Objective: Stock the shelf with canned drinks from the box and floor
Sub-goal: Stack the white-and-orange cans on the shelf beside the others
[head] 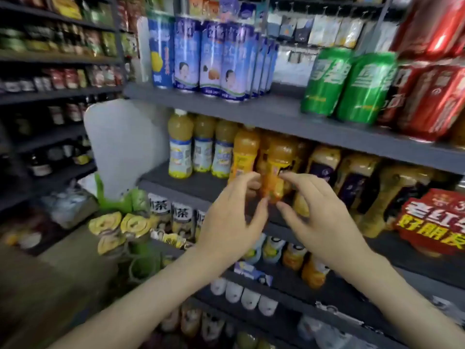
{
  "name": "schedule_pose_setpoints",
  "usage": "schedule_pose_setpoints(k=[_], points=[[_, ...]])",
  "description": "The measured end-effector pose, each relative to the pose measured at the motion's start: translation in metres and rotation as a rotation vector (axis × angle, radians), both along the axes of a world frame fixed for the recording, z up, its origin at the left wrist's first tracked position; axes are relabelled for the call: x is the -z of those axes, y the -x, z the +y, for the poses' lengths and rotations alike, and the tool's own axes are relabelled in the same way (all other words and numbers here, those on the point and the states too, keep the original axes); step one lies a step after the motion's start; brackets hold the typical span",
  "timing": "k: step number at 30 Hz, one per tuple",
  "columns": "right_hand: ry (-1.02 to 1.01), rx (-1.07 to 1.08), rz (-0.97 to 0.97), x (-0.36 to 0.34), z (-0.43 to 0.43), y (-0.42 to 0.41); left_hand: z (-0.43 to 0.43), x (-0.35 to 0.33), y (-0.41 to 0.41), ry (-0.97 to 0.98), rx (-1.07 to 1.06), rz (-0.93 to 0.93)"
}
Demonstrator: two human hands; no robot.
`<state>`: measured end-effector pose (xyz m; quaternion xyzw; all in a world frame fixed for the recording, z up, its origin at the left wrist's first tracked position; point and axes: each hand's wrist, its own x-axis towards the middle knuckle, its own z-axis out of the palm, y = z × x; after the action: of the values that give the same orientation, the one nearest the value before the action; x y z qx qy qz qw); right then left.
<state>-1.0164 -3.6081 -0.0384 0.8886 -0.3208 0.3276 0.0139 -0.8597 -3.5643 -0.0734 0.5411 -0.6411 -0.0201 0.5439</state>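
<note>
Both hands are raised at centre frame in front of the middle shelf (191, 183). Left hand (227, 217) and right hand (324, 220) have fingers spread and curled, apart from each other, holding nothing; fingertips are near an orange juice bottle (278, 170), contact not discernible through the blur.

Upper shelf (251, 113): tall blue-and-white cans (214, 55) at upper centre, two green soda cans (349, 84) at upper right, red cans (427, 102) just beside them toward the right edge, more red cans stacked above.

Middle shelf: yellow drink bottles (201, 144) left of the orange bottles, dark-labelled bottles (352, 177) to the right, a red sign (432, 220) at right edge.

Lower left of frame: gold-topped cans (118, 230), seen from above, beside a green bag (118, 200).
</note>
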Motion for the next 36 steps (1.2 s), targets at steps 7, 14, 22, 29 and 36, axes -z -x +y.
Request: schedule_pose_setpoints(k=[7, 14, 22, 29, 36], points=[[-0.559, -0.283, 0.218, 0.192, 0.057, -0.011, 0.14, 0.193, -0.003, -0.62, -0.439, 0.129], [-0.913, -0.255, 0.491, 0.411, 0.123, 0.0, 0.269, 0.38, 0.006, -1.14, -0.646, 0.441], [-1.014, -0.24, 0.925, 0.742, 0.182, 0.037, 0.325, 0.662, 0.032, -1.4, -0.685, 0.573], [-0.883, -0.038, 1.071, 0.967, 0.189, 0.035, 0.322, 0.871, 0.077, -1.387, -0.623, 0.638], [-0.743, -0.004, 0.962, 1.042, 0.173, 0.03, 0.313, 0.947, 0.109, -1.394, -0.592, 0.646]])
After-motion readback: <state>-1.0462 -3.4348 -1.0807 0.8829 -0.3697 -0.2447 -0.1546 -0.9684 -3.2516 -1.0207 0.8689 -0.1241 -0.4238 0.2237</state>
